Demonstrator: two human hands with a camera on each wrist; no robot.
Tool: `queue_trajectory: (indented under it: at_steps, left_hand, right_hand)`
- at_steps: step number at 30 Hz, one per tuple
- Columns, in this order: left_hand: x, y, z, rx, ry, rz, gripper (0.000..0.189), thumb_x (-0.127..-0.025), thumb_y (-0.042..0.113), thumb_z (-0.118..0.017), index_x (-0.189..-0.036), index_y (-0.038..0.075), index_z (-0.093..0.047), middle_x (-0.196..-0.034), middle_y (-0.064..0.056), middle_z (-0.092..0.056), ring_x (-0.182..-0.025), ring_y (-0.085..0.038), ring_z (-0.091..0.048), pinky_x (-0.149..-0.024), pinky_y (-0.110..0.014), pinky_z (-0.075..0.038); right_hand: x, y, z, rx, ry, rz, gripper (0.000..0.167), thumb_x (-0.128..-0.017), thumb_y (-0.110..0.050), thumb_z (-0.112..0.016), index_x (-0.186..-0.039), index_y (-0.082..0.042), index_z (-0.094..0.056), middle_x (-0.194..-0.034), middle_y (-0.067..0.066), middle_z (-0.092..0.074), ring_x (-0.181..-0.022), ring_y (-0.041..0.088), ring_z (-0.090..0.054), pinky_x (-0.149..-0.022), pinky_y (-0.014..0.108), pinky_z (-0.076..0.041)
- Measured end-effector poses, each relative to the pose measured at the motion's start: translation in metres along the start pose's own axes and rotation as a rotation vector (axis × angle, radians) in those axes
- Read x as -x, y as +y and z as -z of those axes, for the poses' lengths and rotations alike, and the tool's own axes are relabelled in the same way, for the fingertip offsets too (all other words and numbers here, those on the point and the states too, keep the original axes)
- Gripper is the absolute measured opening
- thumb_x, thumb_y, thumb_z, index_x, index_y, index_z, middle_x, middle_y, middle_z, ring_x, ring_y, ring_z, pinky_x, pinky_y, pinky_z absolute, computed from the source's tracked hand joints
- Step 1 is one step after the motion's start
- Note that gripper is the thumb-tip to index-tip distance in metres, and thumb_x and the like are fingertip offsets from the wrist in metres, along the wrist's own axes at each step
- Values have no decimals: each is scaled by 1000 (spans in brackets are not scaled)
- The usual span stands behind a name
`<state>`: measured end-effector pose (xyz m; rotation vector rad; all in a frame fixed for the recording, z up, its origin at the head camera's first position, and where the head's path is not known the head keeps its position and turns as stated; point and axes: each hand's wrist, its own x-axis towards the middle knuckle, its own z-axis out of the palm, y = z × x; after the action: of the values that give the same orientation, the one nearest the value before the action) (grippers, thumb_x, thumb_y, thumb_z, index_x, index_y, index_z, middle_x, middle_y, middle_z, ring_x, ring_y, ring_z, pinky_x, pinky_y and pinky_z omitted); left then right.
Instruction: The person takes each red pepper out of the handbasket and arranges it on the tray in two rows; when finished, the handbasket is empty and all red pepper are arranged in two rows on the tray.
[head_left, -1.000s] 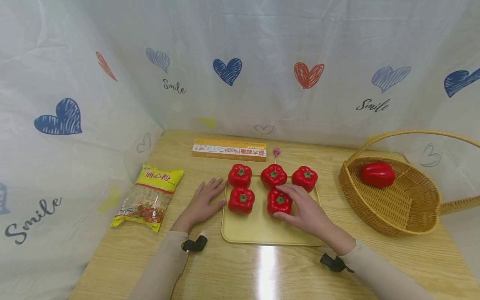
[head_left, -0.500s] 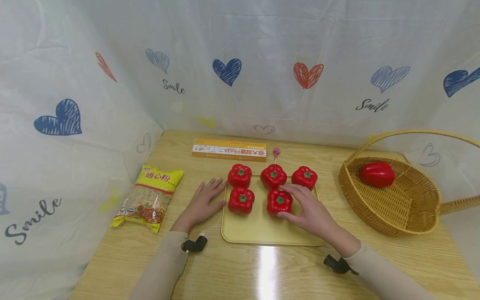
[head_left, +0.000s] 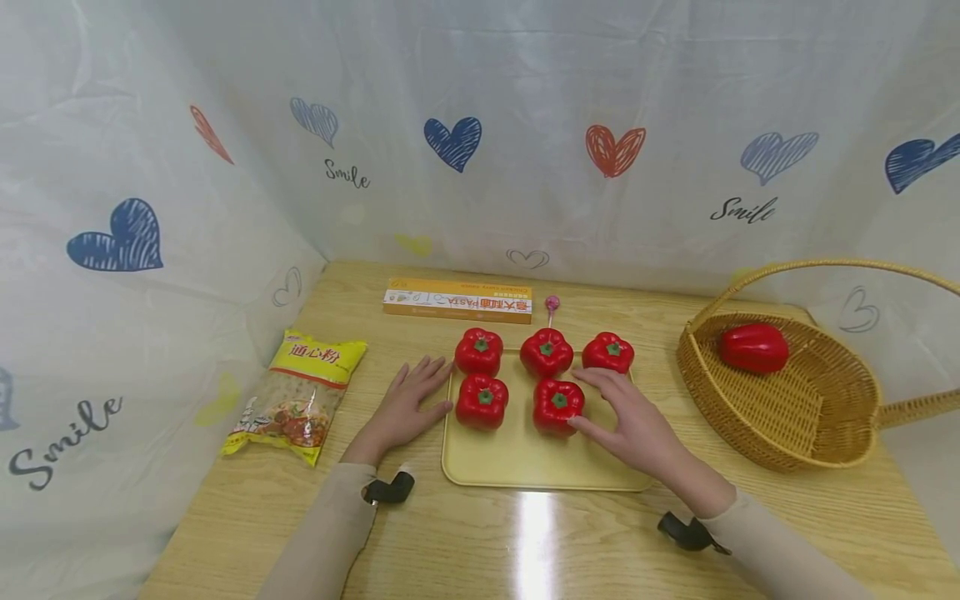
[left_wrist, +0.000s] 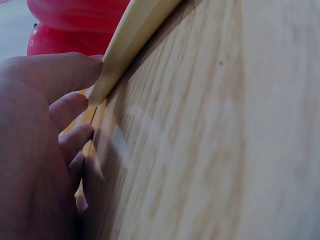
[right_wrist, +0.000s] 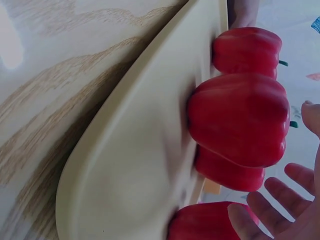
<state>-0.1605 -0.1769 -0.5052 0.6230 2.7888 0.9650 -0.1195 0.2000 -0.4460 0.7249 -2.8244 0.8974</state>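
Several red bell peppers with green stems stand upright on a pale yellow tray in the head view. My right hand hovers over the tray's right side, thumb and fingers spread beside the front right bell pepper. A gap shows between that hand and this pepper in the right wrist view. Flat on the table at the tray's left edge lies my left hand, its thumb touching the rim. Nearest to it are the front left bell pepper and the back left bell pepper.
On the right stands a wicker basket with a tall handle, holding one red bell pepper on its side. Behind the tray are a pasta box and a pink lollipop. A macaroni bag lies at left.
My right hand has drawn away from the front right bell pepper, moving right, and its fingers are off it. The pepper stays on the tray. The left hand has not moved.
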Motion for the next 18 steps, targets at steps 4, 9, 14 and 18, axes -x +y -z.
queue_trajectory:
  at_steps: [4, 9, 14, 18]
  left_hand:
    - [0, 0, 0, -5, -1, -1, 66, -100, 40, -61, -158, 16, -39, -165, -8, -32, -156, -30, -15, -126, -49, 3]
    - [0, -1, 0, -17, 2, -7, 66, -100, 40, -62, -158, 16, -39, -165, -8, -32, -156, -30, -16, -126, -50, 2]
    - [-1, -2, 0, -16, 1, -10, 67, -100, 40, -62, -158, 17, -39, -165, -8, -32, -156, -30, -15, -126, -50, 2]
    - [-1, -4, -2, -19, 5, -15, 67, -100, 40, -61, -158, 17, -39, -165, -8, -32, -156, -30, -15, -126, -50, 2]
  right_hand:
    - [2, 3, 3, 3, 4, -4, 61, -94, -36, -74, -146, -12, -53, -146, 10, -52, -133, 33, -51, -103, 59, -49]
    - [4, 5, 7, 3, 11, -12, 56, -96, -32, -72, -146, -12, -53, -146, 9, -53, -130, 32, -53, -98, 55, -53]
    - [7, 7, 11, 6, 17, -24, 56, -95, -25, -74, -145, -10, -53, -145, 9, -53, -128, 31, -54, -94, 53, -56]
    - [9, 10, 15, 18, 31, -22, 56, -95, -23, -74, -144, -9, -53, -144, 10, -55, -124, 30, -56, -91, 51, -57]
